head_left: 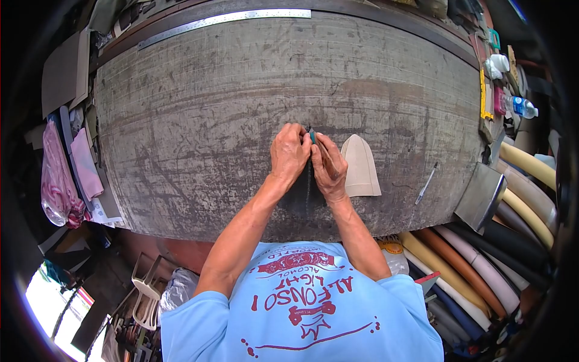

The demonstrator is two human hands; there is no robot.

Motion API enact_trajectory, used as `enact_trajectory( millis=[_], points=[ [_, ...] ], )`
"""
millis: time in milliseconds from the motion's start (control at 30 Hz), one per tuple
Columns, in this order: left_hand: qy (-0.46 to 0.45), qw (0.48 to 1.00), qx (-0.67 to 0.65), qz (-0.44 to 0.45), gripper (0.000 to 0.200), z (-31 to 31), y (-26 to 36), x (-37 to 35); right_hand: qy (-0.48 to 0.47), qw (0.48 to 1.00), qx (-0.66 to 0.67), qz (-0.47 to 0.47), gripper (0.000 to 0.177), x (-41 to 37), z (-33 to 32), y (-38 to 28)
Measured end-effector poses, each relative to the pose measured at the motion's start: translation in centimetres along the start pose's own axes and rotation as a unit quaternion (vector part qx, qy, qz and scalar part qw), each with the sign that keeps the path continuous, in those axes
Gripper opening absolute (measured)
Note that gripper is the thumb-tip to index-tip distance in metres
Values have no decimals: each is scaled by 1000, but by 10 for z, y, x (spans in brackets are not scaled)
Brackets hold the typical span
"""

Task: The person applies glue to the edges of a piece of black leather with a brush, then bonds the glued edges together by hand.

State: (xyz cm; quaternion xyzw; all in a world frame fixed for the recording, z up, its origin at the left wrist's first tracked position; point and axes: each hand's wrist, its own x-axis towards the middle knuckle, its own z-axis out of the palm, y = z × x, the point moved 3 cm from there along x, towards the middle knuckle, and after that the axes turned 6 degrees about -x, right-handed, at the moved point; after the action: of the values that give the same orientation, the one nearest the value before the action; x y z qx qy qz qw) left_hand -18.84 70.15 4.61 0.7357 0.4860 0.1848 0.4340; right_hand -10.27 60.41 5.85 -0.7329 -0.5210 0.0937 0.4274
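A person in a light blue shirt (pixel 295 301) is leaning over a wide, scuffed surface (pixel 193 133), seen from above, with both bare hands meeting near its middle. The right hand (pixel 329 163) is grasping a small teal object (pixel 312 138) between thumb and fingers. The left hand (pixel 289 151) is bending its fingers inward right beside that object; whether it is also gripping something, one cannot tell, since the fingers are hiding the spot.

The teal object is sitting between the two hands, its long axis pointing roughly away from the body, its far end leaning slightly left. What it is exactly is too small to make out.

Just to the right of the right hand, a beige piece (pixel 360 169) is lying flat, rounded tip pointing away from the person and straight edge facing back. Its long axis is running nearly alongside the right forearm, so the right hand is the nearer one. Farther right, a pen (pixel 427 183) is resting at a slant. A metal ruler (pixel 229 22) is lying along the far edge.
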Motion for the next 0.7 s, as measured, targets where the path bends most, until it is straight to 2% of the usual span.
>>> enact_trajectory(
  millis=[100, 200, 300, 400, 500, 600, 700],
  points=[
    [3, 1000, -2, 14, 10, -1, 0, 1, -18, 992, 84, 97, 23, 1, 0, 2],
    [-15, 1000, -9, 4, 11, -1, 1, 1, -17, 992, 85, 88, 22, 0, 1, 3],
    [-20, 1000, -15, -1, 11, -1, 2, 2, -5, 1000, 18, 18, 21, 0, 2, 2],
    [-17, 1000, -10, -2, 10, 1, 2, 2, 3, 999, 32, 39, 21, 0, 3, 1],
    [-14, 1000, -12, 16, 9, 1, 2, 4, 5, 998, -29, -53, 21, 6, 1, -2],
    [2, 999, -1, 45, 10, 2, 2, 5, 3, 1000, -11, 14, 21, 2, 9, 6],
    [12, 998, -64, 14, 9, 5, -2, -1, 1, 993, 52, 103, 20, 1, 9, 4]
  ],
)
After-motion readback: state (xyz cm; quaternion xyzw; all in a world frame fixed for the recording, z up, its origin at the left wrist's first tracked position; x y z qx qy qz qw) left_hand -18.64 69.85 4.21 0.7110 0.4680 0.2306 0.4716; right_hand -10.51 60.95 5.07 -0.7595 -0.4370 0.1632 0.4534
